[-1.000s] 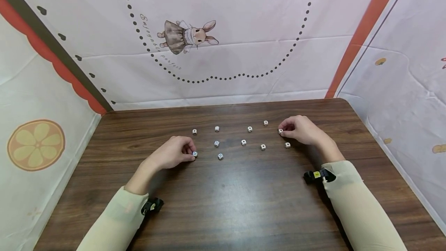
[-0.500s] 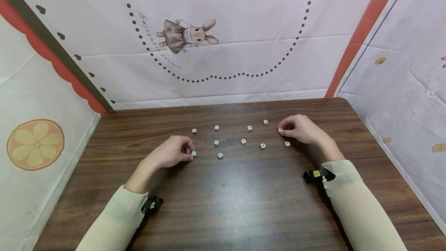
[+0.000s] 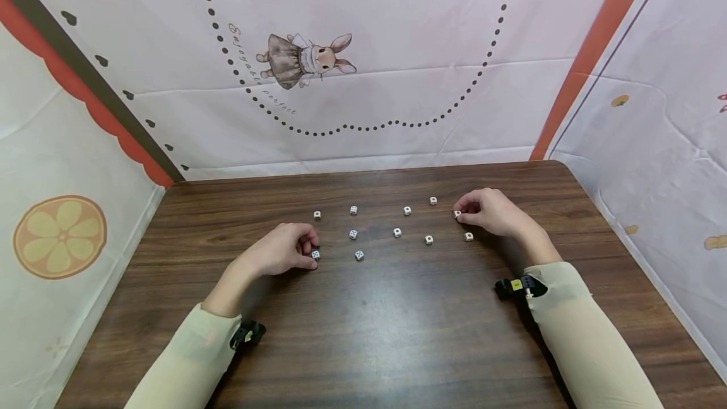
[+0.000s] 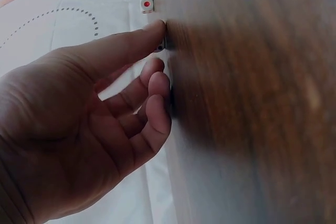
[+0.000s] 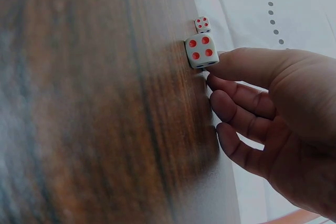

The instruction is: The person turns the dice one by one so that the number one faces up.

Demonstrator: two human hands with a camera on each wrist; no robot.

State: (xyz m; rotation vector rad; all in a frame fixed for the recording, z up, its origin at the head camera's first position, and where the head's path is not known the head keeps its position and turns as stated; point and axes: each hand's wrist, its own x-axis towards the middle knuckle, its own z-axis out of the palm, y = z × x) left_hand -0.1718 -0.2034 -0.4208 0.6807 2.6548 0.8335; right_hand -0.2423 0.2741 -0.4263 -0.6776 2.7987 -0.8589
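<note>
My left hand (image 3: 281, 249) holds a small white die (image 3: 315, 255) between thumb and fingers, low over the brown table (image 3: 375, 333). From the left wrist, only a sliver of that die (image 4: 161, 44) shows behind the thumb; the other fingers are bent. On the right, my right hand (image 3: 490, 210) pinches another die (image 3: 457, 214) by thumb and fingertips. The right wrist view hides the pinched die behind the thumb (image 5: 247, 66). A nearer die (image 5: 201, 51) with four red pips stands beside the thumb tip there.
Several other dice lie between the hands, among them a left back die (image 3: 317, 214), a front die (image 3: 360, 255), a middle die (image 3: 397, 232) and a far die (image 3: 433, 201). One die (image 3: 468, 237) sits just below the right hand. A printed cloth (image 3: 397, 68) hangs behind the table.
The left hand's die has shifted slightly nearer to me, and the left thumb has come down with it. My right hand keeps its place, as do the loose dice.
</note>
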